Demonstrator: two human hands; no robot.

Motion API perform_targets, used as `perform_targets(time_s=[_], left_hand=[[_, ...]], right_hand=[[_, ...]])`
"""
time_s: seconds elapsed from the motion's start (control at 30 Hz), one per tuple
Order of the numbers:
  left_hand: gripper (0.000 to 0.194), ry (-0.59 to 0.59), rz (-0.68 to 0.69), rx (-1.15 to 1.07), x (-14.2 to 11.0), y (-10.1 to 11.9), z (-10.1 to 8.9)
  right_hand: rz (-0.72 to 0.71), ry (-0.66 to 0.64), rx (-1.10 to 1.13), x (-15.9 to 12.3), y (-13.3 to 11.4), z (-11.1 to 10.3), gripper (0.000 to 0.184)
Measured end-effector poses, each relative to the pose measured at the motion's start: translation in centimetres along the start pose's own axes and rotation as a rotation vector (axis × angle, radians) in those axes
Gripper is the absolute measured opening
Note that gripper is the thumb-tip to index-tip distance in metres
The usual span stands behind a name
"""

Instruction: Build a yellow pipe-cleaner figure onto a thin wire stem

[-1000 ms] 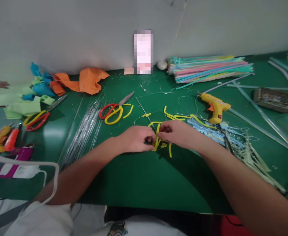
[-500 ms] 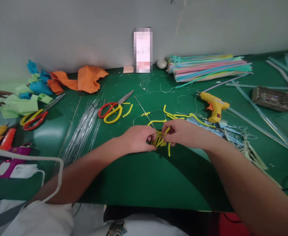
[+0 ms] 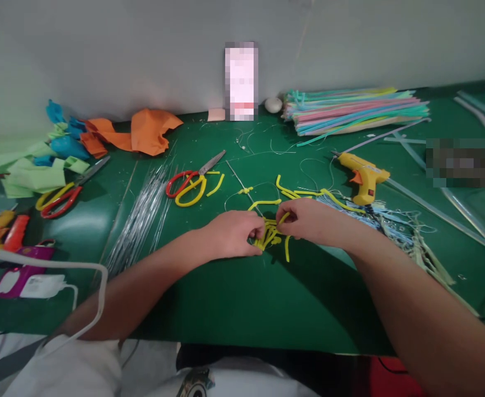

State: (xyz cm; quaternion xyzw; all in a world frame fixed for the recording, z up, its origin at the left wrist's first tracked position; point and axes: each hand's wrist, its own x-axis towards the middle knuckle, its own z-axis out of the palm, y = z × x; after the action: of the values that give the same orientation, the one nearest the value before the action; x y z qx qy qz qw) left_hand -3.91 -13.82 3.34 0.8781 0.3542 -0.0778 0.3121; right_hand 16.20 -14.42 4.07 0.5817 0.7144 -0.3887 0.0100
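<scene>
Between my hands, low over the green table, is a cluster of bent yellow pipe cleaners (image 3: 270, 237). My left hand (image 3: 235, 234) pinches its left side, thumb and fingers closed round it. My right hand (image 3: 302, 219) grips a yellow strand (image 3: 284, 217) at the cluster's right side between thumb and fingertips. One short yellow end (image 3: 287, 249) hangs down below the right fingers. Just beyond the hands, a thin metal wire (image 3: 237, 175) with a small yellow knot (image 3: 246, 191) on it slants toward the cluster. The fingers hide part of the cluster.
Scissors (image 3: 190, 187) and loose yellow pieces (image 3: 300, 193) lie beyond my hands. A yellow glue gun (image 3: 364, 176) rests to the right, beside pale blue strands. Clear wires (image 3: 141, 215) and a second pair of scissors (image 3: 66, 198) lie left. Coloured pipe cleaners (image 3: 354, 113) and a phone (image 3: 241, 82) are at the back.
Both hands stay at the cluster with nearly the same grip; the right fingers have shifted only slightly. Another person's hand at the far left edge has gone out of view.
</scene>
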Motion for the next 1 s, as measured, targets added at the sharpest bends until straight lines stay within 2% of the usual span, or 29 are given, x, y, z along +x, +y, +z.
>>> perform_targets(time_s=[0.23, 0.37, 0.53, 0.67, 0.9, 1.0], left_hand=[[0.021, 0.128, -0.05, 0.21, -0.3, 1.7, 1.4], [0.015, 0.138, -0.078, 0.228, -0.1, 2.0, 2.1], [0.013, 0.138, -0.064, 0.198, -0.1, 1.7, 2.2], [0.018, 0.145, -0.069, 0.165, -0.4, 1.6, 2.2], [0.031, 0.172, -0.171, -0.034, 0.0, 1.2, 1.0], [0.031, 0.205, -0.204, -0.031, 0.9, 1.0, 0.7]], right_hand=[[-0.013, 0.005, -0.004, -0.1, 0.1, 0.1, 0.011], [-0.004, 0.005, 0.016, 0.0, 0.0, 0.2, 0.012], [0.012, 0.015, 0.086, 0.1, 0.1, 0.4, 0.012], [0.006, 0.02, 0.102, 0.2, 0.1, 0.4, 0.01], [-0.04, -0.056, 0.112, 0.2, 0.8, 0.0, 0.014], [-0.038, -0.086, 0.071, 0.2, 0.8, -0.2, 0.016]])
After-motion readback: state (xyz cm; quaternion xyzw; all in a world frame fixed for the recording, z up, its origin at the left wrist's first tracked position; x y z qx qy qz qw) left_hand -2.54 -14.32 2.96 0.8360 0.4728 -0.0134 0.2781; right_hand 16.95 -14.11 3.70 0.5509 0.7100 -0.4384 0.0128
